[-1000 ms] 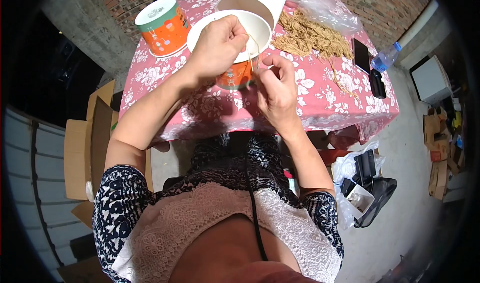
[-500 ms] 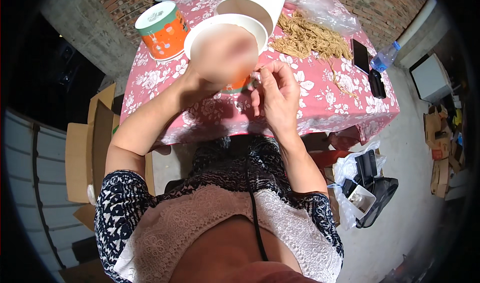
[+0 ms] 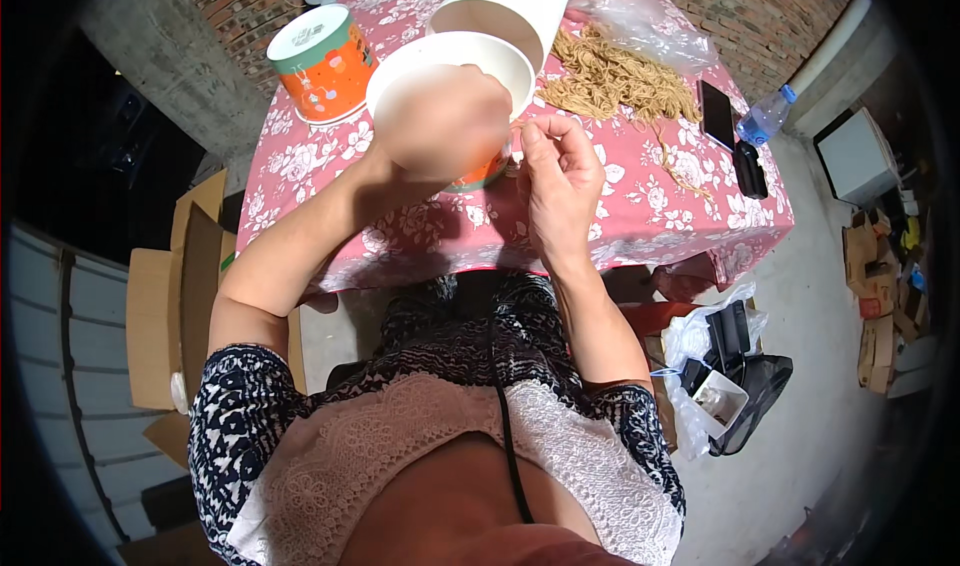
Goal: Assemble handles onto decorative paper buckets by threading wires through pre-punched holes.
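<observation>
A paper tub (image 3: 517, 62) with a white inside and an orange and green outer wall stands in front of me, its mouth facing up. My left hand (image 3: 440, 121) is over the tub's mouth and near side; it is blurred, so its fingers and grip do not show. Close to the tub's right side is my right hand (image 3: 562, 176), thumb and forefinger pinched together. Whatever lies between those fingertips is too small to make out. Beyond the hands, a loose heap of tan twine (image 3: 620, 81) spreads on the table, one strand trailing toward me.
A flowered pink cloth (image 3: 650, 211) covers the table. Around the tub are an upturned orange tub (image 3: 325, 78), a large white cylinder (image 3: 540, 6), a clear plastic bag (image 3: 650, 26), a phone (image 3: 716, 114), a bottle (image 3: 767, 116) and a black object (image 3: 750, 171). A cardboard box (image 3: 152, 326) stands left.
My left hand has shifted and turned slightly at the tub, lower over its mouth. The right hand has moved a little, its lower fingers now drawn in. The view has shifted slightly.
</observation>
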The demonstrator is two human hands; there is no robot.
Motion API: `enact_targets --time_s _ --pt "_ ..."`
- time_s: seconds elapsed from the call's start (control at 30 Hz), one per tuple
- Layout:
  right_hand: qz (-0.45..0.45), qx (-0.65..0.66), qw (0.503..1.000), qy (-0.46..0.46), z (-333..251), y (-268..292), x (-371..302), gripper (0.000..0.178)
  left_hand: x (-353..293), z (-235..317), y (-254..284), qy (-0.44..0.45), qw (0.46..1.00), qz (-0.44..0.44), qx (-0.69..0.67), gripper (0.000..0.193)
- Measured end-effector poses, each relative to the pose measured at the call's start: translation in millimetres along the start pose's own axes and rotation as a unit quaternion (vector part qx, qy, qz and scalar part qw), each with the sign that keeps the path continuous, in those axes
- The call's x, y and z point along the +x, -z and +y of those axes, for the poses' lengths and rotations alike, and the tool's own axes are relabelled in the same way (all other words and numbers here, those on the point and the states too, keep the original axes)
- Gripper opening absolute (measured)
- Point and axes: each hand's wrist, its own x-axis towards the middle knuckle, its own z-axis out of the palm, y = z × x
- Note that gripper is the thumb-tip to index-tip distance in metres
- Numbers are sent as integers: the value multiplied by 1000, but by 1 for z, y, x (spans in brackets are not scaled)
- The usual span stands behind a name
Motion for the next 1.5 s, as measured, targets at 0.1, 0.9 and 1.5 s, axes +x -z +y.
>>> enact_targets --time_s 0.1,0.9,1.5 --pt "11 0 1000 -3 0 -1 3 9 0 -1 0 -36 999 -2 24 10" --pt "-28 177 959 -218 -9 0 3 19 -2 -1 1 1 998 -56 -30 13" --pt "-15 100 983 -152 -19 -4 -14 20 -4 4 2 77 994 -55 -58 7"
